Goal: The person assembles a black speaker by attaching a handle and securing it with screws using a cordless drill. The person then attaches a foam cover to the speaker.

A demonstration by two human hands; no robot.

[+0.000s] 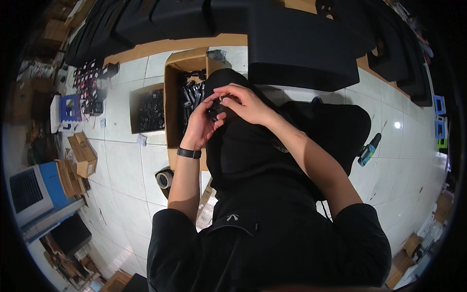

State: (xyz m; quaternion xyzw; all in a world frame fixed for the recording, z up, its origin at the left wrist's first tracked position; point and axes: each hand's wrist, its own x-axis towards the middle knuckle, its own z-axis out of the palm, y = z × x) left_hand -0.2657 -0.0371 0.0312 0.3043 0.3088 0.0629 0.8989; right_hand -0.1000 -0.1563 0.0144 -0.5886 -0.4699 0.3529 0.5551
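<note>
The left hand [203, 122] is held palm up with its fingers curled about a small dark part [213, 115], most of whose shape is hidden against the black trousers [253, 146]. The right hand [247, 104] reaches over from the other side, its fingers bent and meeting the fingertips of the left; whether it is clamped on anything cannot be told. Both hands and the part are above the person's leg, and a black band [188, 153] is worn on the left wrist. Just beside the left hand stands an open cardboard box [171, 102] containing black parts [192, 95]. Adjoining it on the left is a smaller open box [146, 132] of small black pieces [148, 111]. A roll of tape [164, 179] is near the left forearm. On the white tiled floor [121, 194], well apart to the right, lies a teal and black power drill [369, 151]. Large black casings [301, 46] stand ahead of the person. Farther left are a small carton [83, 155] and a blue and white appliance [48, 187].
</note>
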